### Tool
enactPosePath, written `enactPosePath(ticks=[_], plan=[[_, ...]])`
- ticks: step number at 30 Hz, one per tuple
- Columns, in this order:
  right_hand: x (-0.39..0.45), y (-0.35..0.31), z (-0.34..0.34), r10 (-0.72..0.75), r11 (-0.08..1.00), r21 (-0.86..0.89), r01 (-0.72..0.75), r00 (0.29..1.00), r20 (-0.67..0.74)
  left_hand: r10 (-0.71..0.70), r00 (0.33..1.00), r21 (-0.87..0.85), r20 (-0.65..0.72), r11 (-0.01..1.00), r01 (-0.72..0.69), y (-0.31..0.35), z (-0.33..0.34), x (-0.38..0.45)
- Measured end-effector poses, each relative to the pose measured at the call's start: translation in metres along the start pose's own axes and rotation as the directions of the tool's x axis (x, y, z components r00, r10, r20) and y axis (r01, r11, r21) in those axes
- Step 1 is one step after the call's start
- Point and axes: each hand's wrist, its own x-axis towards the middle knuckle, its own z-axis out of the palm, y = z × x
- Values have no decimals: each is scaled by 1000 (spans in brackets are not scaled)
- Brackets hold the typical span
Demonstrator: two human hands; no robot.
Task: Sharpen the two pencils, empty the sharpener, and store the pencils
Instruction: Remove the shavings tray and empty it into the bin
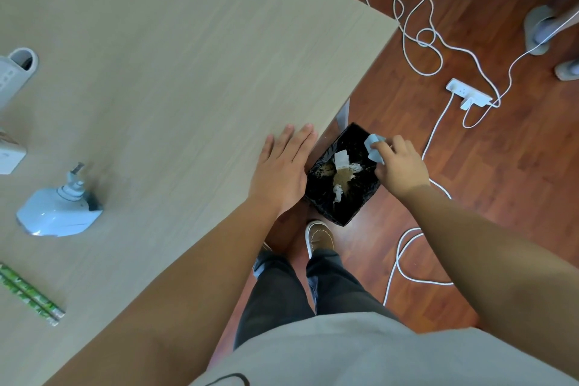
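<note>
Two pencils (31, 294) lie side by side at the table's (188, 56) near left edge, with the pale blue sharpener (58, 211) just beyond them on the same tabletop. Off the table's right corner the right hand (399, 166) pinches the sharpener's small blue tray (374, 147), fingers curled round it, over the black-lined bin (341, 175) where shavings already lie. Left hand (283, 166) rests flat on the table corner, fingers straight, holding nothing. That tray looks light, stiff plastic, probably slick, so a firm pinch on its side walls should suit. Pencils: thin, rigid, best taken mid-shaft.
</note>
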Motion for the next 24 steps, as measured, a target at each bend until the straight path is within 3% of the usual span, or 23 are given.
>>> enactPosePath(ticks=[5, 9, 11, 18, 24], plan=[[-1, 4, -3, 69, 993, 97, -66, 997, -32, -3, 1000, -2, 0, 1000, 3, -1, 1, 0], [-3, 6, -4, -9, 997, 81, 12, 999, -40, 0, 1000, -2, 3, 1000, 0, -1, 2, 0], [-1, 5, -4, 44, 991, 132, -37, 998, -55, -2, 1000, -4, 2, 1000, 2, 0, 2, -1], [1, 6, -3, -16, 994, 112, 20, 999, -33, -1, 1000, -7, -10, 1000, 1, 0, 1, 1], [-5, 4, 0, 44, 977, 208, -39, 999, -21, 6, 1000, -11, -25, 1000, -7, 0, 1, -1]])
